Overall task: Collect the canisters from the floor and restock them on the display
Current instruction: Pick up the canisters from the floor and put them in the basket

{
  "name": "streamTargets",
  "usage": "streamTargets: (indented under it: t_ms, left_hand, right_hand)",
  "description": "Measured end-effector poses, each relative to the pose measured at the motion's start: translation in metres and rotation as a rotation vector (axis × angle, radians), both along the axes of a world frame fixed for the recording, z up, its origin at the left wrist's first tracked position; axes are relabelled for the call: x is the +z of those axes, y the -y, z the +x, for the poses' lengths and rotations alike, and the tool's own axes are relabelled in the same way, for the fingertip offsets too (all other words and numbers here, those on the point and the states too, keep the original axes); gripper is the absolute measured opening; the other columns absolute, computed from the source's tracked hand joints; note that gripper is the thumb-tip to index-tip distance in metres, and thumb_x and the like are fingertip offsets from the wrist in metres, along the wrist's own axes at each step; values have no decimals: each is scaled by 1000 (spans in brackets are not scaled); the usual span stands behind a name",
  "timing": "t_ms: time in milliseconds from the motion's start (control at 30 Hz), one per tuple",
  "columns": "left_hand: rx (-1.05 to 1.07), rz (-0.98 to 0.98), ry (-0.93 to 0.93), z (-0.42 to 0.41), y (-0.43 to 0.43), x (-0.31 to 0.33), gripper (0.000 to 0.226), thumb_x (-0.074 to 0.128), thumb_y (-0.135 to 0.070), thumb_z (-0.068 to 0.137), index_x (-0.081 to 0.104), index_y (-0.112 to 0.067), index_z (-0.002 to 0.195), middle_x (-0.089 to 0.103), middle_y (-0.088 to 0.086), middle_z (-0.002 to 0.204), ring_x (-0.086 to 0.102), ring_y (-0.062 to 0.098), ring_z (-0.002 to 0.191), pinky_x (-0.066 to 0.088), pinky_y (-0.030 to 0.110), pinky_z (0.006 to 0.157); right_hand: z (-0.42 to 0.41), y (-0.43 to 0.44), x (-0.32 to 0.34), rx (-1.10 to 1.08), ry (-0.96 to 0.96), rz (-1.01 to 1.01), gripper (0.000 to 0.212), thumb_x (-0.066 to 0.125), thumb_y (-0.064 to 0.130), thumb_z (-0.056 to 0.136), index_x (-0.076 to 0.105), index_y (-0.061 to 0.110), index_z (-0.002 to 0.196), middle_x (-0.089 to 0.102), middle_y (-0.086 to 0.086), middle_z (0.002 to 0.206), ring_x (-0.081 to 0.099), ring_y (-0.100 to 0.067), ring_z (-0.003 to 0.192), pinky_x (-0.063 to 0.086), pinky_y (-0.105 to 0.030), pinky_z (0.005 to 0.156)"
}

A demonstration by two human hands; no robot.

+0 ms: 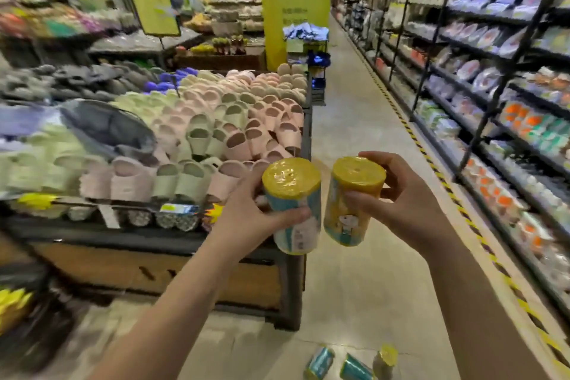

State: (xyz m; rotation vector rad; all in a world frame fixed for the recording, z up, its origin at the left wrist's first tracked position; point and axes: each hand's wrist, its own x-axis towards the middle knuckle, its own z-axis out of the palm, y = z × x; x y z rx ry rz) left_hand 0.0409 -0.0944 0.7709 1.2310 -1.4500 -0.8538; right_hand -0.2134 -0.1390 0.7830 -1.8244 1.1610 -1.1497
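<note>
Fingers (296, 213) of left hand (246, 216), right hand (410, 194) clamp canisters (291, 191) near display (306, 139) corner; aisle (348, 120) ahead seems open.

Five canisters (293, 207) show. Two are held, one in the left hand (246, 216), one in the right hand (404, 197). Three lie on the floor (354, 287).

The low dark-framed wooden display table (262, 282) fills the left side, with rows of pastel foam slippers (234, 133) piled on it. Before its near right corner the left hand (246, 219) grips a yellow-capped cylindrical canister (293, 203). Just right of that, over the aisle, the right hand (410, 203) holds a second yellow-capped canister (351, 203). On the pale tiled floor (354, 148), nearer than the table's corner and to its right, three more wrapped canisters (357, 370) sit in a cluster. Across the aisle, right of the table, runs the tall black metal shelving (493, 102). Behind the table stands a square yellow pillar (293, 9).
</note>
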Motion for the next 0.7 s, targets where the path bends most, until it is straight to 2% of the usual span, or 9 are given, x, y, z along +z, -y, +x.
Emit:
streamTargets:
  t_ms: [100, 167, 267, 367, 433, 567, 633, 700]
  left_hand:
    - [161, 33, -6, 71, -40, -4, 74, 91, -57, 54, 58, -53, 121, 68, -21, 118, 63, 5, 114, 53, 43, 99]
    - [258, 50, -23, 120, -70, -9, 79, 92, -58, 54, 57, -49, 125, 68, -22, 120, 63, 2, 115, 52, 42, 101]
    - [387, 57, -43, 194, -118, -16, 77, 94, -54, 56, 58, -49, 124, 68, -27, 116, 62, -6, 110, 52, 33, 97]
    - [506, 82, -61, 272, -167, -29, 86, 94, -60, 54, 56, -47, 130, 66, -23, 124, 62, 2, 117, 53, 38, 99]
    - [565, 94, -55, 325, -201, -38, 80, 93, -56, 57, 56, -49, 127, 66, -24, 123, 62, 1, 116, 52, 34, 95]
    - [696, 99, -15, 419, -261, -49, 72, 92, -47, 60, 56, -48, 123, 66, -29, 115, 61, -7, 110, 51, 22, 89]
    - [752, 108, -7, 459, -283, -53, 70, 91, -43, 60, 54, -50, 120, 63, -34, 113, 59, -11, 109, 50, 12, 84]
    - [811, 120, 11, 494, -300, -58, 70, 90, -46, 60, 52, -53, 118, 60, -36, 115, 56, -12, 112, 47, 9, 84]
  right_hand:
    - [77, -7, 3, 150, -26, -2, 64, 87, 39, 71, 57, 42, 128, 64, 28, 111, 61, 6, 100, 53, -12, 75]
    - [132, -15, 5, 236, -26, 9, 68, 85, 50, 63, 57, 45, 125, 65, 28, 110, 63, 6, 100, 54, -13, 77]
    - [221, -31, 1, 340, -58, 29, 68, 87, 54, 61, 58, 49, 123, 67, 23, 114, 65, 3, 103, 56, -25, 86]
    - [319, -51, -10, 440, -93, 38, 65, 87, 59, 60, 58, 52, 119, 67, 25, 113, 65, 3, 103, 56, -34, 93]
    - [386, -67, -19, 508, -116, 35, 68, 86, 63, 57, 57, 53, 118, 67, 27, 111, 65, 3, 102, 56, -36, 94]
    - [503, -102, -34, 670, -128, 53, 63, 91, 48, 65, 58, 51, 118, 67, 26, 113, 65, 1, 105, 56, -39, 95]
    - [552, -115, -42, 735, -132, 78, 66, 92, 47, 66, 58, 50, 122, 68, 20, 117, 65, -3, 109, 56, -42, 96]
    - [597, -122, -50, 785, -150, 77, 69, 92, 50, 66, 56, 48, 125, 67, 18, 120, 64, -5, 112, 55, -43, 97]
